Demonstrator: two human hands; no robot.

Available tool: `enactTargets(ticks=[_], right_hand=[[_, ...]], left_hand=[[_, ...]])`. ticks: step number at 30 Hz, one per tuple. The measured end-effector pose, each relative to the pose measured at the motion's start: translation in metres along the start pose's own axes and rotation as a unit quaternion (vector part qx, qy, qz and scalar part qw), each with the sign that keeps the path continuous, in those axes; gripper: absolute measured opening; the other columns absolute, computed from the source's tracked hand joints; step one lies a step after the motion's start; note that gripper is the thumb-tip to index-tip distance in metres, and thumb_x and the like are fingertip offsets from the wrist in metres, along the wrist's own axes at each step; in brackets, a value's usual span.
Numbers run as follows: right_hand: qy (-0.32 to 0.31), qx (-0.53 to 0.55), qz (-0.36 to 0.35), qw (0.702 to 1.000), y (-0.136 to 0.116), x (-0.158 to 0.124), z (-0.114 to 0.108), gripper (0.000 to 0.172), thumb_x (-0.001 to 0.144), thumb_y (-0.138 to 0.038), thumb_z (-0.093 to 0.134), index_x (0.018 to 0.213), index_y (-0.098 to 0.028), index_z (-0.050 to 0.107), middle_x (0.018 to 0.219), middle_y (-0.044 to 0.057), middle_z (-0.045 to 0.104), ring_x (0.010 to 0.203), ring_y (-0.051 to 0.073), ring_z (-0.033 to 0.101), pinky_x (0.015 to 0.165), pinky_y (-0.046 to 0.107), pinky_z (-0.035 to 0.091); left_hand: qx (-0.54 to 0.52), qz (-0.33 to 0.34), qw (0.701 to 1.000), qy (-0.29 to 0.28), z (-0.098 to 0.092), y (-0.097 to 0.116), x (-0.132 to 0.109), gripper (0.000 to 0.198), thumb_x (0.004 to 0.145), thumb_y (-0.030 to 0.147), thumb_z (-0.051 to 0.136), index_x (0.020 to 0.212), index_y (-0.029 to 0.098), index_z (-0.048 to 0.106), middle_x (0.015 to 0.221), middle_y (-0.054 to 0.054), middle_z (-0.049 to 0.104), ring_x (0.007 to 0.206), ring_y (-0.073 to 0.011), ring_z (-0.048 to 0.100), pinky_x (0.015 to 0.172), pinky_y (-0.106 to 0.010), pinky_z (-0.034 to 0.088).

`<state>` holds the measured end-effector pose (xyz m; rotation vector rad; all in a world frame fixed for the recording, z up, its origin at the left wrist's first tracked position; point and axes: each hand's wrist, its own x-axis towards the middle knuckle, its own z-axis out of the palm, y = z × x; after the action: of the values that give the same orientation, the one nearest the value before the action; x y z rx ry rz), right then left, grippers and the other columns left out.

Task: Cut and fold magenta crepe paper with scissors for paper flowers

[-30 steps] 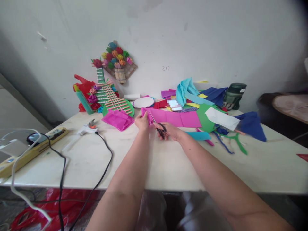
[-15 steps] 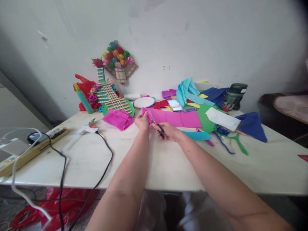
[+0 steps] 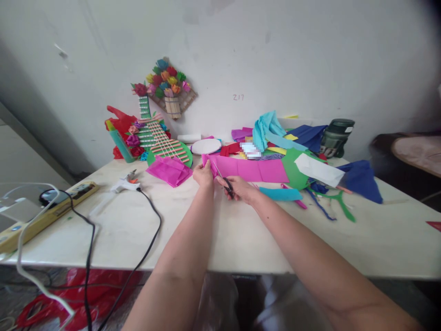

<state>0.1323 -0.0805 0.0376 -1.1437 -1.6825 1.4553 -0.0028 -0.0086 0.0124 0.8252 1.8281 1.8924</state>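
Observation:
A long magenta strip of crepe paper (image 3: 248, 169) with fold lines stretches to the right across the table. My left hand (image 3: 203, 174) pinches its left end between thumb and fingers. Black-handled scissors (image 3: 228, 185) are in my right hand (image 3: 237, 189), fingers through the handles, with the blades at the paper just right of my left hand. Whether the blades are fully closed is too small to tell. Left of my hands lies a folded pile of magenta crepe paper (image 3: 169, 171). A blue paper piece (image 3: 280, 194) lies right of my right hand.
At left are a glue gun (image 3: 126, 184) with its black cord, a yellow power strip (image 3: 44, 218) and a green glue bottle (image 3: 120, 143). Behind stands a flower-decorated craft guitar (image 3: 161, 142). Coloured papers, a white paper piece (image 3: 317, 170) and a dark bottle (image 3: 336, 138) are at right.
My right hand and the scissors have shifted very slightly left, toward the paper's held end. My left hand stays in place on the strip.

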Motion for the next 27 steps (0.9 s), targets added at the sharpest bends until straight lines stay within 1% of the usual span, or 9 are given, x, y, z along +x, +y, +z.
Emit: enactTargets(ticks=[5, 12, 19, 27], right_hand=[[0.000, 0.001, 0.004, 1.000, -0.0011, -0.0006, 0.0008, 0.048, 0.072, -0.064, 0.059, 0.074, -0.017, 0.051, 0.052, -0.004, 0.051, 0.036, 0.005, 0.046, 0.028, 0.016, 0.023], [0.006, 0.010, 0.000, 1.000, 0.0000, 0.0000, 0.0032, 0.048, 0.073, -0.064, 0.059, 0.073, -0.017, 0.050, 0.052, -0.004, 0.049, 0.036, 0.005, 0.046, 0.028, 0.016, 0.023], [0.005, 0.019, 0.008, 1.000, 0.0001, 0.0006, 0.0047, 0.048, 0.074, -0.063, 0.059, 0.072, -0.017, 0.049, 0.052, -0.006, 0.048, 0.036, 0.004, 0.045, 0.027, 0.016, 0.022], [0.006, 0.021, 0.007, 1.000, -0.0007, -0.0004, 0.0067, 0.046, 0.074, -0.061, 0.059, 0.070, -0.017, 0.048, 0.051, -0.006, 0.046, 0.035, 0.004, 0.043, 0.026, 0.015, 0.021]], left_hand=[[0.005, 0.004, 1.000, 0.004, -0.0013, 0.0015, -0.0018, 0.028, 0.069, 0.039, 0.066, 0.079, 0.013, 0.069, 0.072, -0.006, 0.066, 0.070, -0.0167, 0.060, 0.066, -0.026, 0.045], [0.002, 0.004, 1.000, 0.005, -0.0002, 0.0011, -0.0018, 0.028, 0.070, 0.035, 0.065, 0.081, 0.010, 0.069, 0.072, -0.008, 0.066, 0.065, -0.0158, 0.059, 0.066, -0.026, 0.044], [0.013, 0.002, 1.000, 0.003, 0.0013, -0.0037, 0.0019, 0.028, 0.070, 0.039, 0.064, 0.080, 0.013, 0.068, 0.071, -0.006, 0.066, 0.066, -0.0154, 0.059, 0.065, -0.025, 0.044], [0.011, -0.009, 1.000, 0.010, -0.0018, 0.0015, -0.0018, 0.023, 0.071, 0.035, 0.065, 0.078, 0.014, 0.067, 0.071, -0.005, 0.066, 0.066, -0.0148, 0.059, 0.066, -0.025, 0.044]])
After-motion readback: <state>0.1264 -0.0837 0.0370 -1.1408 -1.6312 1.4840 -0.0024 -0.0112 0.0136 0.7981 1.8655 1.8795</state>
